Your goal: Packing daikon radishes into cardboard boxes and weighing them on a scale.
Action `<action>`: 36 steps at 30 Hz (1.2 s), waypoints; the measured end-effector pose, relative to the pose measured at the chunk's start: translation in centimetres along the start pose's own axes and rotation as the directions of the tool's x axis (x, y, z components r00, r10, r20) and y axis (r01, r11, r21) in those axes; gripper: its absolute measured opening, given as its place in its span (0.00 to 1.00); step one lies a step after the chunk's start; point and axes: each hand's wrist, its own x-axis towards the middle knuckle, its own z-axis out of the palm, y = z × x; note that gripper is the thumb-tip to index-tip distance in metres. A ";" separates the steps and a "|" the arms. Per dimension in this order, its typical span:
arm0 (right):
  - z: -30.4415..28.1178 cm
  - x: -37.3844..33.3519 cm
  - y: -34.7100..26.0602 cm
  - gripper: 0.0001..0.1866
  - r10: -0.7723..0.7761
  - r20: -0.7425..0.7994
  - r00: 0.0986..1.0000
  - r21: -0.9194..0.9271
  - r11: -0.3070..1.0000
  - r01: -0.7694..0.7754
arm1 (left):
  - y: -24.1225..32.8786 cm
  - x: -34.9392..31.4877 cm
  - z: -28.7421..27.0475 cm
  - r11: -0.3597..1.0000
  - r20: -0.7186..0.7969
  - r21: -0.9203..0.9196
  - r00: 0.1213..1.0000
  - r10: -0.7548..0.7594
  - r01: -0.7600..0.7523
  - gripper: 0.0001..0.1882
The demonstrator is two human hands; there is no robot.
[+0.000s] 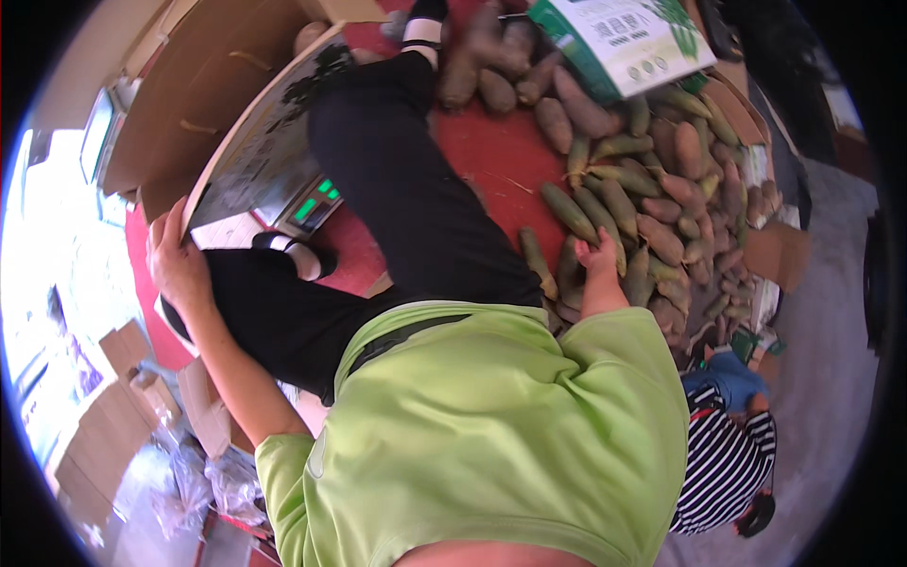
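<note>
My left hand (pixel 179 267) is curled over the near corner of a large open cardboard box (pixel 213 175) at the left. The box leans beside my legs, above a scale (pixel 312 206) with a lit green display. On the right, my right hand (pixel 597 257) reaches into a heap of vegetables. Its fingers are bent round the end of a long green radish (pixel 618 248), partly covered by the hand. More green radishes (pixel 567 210) lie close by, mixed with brownish-pink sweet potatoes (pixel 659 238).
A white and green printed carton (pixel 628 42) sits at the far end of the heap. A person in a striped top (pixel 723 463) is at the lower right. Flattened cardboard (pixel 104 444) and clear plastic bags (pixel 184 487) lie at the lower left. Red covering (pixel 496 161) shows between my legs and the heap.
</note>
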 end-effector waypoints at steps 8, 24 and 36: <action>-0.2 2.5 -0.1 0.32 0.003 -0.009 1.000 -0.037 0.999 -0.003 | 1.5 0.2 -0.5 0.996 0.026 -0.009 0.996 -0.087 0.088 0.22; 8.2 -6.8 0.9 0.20 -0.786 0.583 0.205 -0.534 -0.180 0.826 | 1.5 0.3 -1.1 0.998 0.015 -0.004 0.997 -0.070 0.070 0.19; 22.3 -33.0 -2.2 0.21 -0.680 0.721 -0.131 0.187 0.008 0.982 | 0.9 0.1 -1.3 0.997 -0.002 -0.041 0.998 -0.069 0.069 0.18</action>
